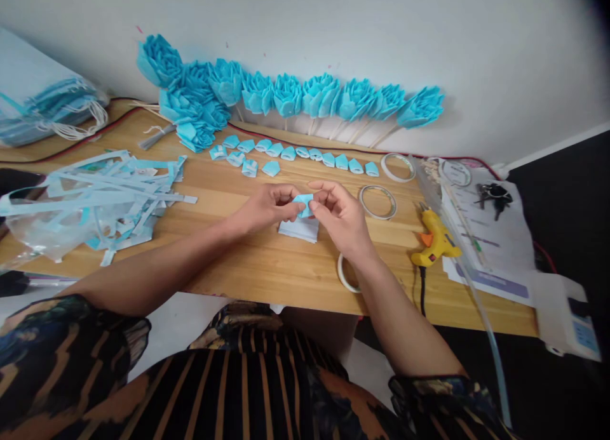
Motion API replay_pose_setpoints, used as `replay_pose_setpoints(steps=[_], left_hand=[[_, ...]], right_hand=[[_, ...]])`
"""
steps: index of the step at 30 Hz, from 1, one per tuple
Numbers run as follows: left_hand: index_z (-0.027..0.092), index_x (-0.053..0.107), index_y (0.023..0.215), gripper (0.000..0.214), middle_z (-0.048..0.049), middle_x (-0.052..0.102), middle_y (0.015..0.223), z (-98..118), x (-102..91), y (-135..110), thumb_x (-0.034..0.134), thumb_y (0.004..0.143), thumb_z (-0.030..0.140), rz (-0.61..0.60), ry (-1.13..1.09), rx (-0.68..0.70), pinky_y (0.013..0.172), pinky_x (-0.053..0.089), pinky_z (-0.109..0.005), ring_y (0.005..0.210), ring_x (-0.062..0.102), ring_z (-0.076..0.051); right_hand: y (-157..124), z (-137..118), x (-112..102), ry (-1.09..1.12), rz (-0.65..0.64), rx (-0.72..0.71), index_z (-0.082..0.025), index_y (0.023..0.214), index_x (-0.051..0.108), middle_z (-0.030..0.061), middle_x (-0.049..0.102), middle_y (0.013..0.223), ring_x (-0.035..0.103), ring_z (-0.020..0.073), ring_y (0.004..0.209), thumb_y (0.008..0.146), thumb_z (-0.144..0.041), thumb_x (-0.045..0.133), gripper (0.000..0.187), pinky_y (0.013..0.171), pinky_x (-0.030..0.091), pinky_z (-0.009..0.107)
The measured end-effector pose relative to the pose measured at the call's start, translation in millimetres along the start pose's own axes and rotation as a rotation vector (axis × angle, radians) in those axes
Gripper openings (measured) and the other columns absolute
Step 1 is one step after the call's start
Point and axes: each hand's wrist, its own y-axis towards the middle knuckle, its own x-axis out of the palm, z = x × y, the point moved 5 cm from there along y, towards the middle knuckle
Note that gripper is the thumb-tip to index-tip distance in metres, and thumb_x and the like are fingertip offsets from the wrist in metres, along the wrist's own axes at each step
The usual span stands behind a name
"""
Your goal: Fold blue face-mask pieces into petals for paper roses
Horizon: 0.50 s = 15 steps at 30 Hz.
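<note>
Left hand (267, 206) and right hand (340, 218) meeting over the surface (267, 275), just above a white stack (299, 229), fingertips closed on a blue folded piece (304, 205). Could spring open or slip out, judging by so light a pinch on so little paper. Wrists low, forearms angled inward, fingers curled tight.

Soft, even light fills the frame, brightest on the white wall (333, 27) at the top. The worktop (267, 268) is clearly lit, with faint shadows beneath the left hand (267, 206) and right hand (340, 219). The folded blue piece (304, 202) at the centre is fairly sharp. The upper right corner darkens to black. The wide lens bows the worktop's edges, and the plastic bag (33, 227) at the left edge shows pale glare and blur.
</note>
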Motion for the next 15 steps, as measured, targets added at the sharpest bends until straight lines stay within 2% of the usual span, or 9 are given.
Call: replay_pose_setpoints(steps=[4, 10, 15], left_hand=[[0.014, 0.062, 0.074, 0.034, -0.0003, 0.061, 0.062, 3.1, -3.0, -0.6, 0.062, 0.085, 0.047, 0.017, -0.005, -0.002, 0.058, 0.045, -0.021, 0.059, 0.056, -0.01], [0.015, 0.061, 0.075, 0.033, 0.0012, 0.06, 0.06, -1.8, -2.8, 3.1, 0.071, 0.078, 0.046, 0.019, 0.02, 0.004, 0.055, 0.042, -0.02, 0.056, 0.052, -0.008], [0.015, 0.06, 0.07, 0.037, 0.0008, 0.059, 0.059, -1.9, -4.5, 3.3, 0.067, 0.082, 0.049, 0.051, 0.042, 0.031, 0.053, 0.041, -0.02, 0.054, 0.051, -0.008]], right_hand=[[0.1, -0.5, -1.0, 0.022, 0.016, 0.002, -0.023, 0.108, 0.062, -0.004, 0.057, 0.076, 0.053, 0.0106, 0.067, 0.082, -0.025, 0.063, 0.026, 0.062, 0.047, 0.027], [-0.4, 0.8, -4.3, 0.017, 0.08, 0.0, -0.024, 0.109, 0.062, -0.0037, 0.056, 0.076, 0.054, 0.0112, 0.069, 0.084, -0.025, 0.062, 0.025, 0.064, 0.05, 0.028], [-1.0, 1.1, -4.5, 0.026, 0.095, -0.015, -0.024, 0.11, 0.061, -0.0029, 0.056, 0.078, 0.055, 0.0117, 0.07, 0.086, -0.025, 0.061, 0.024, 0.063, 0.051, 0.028]])
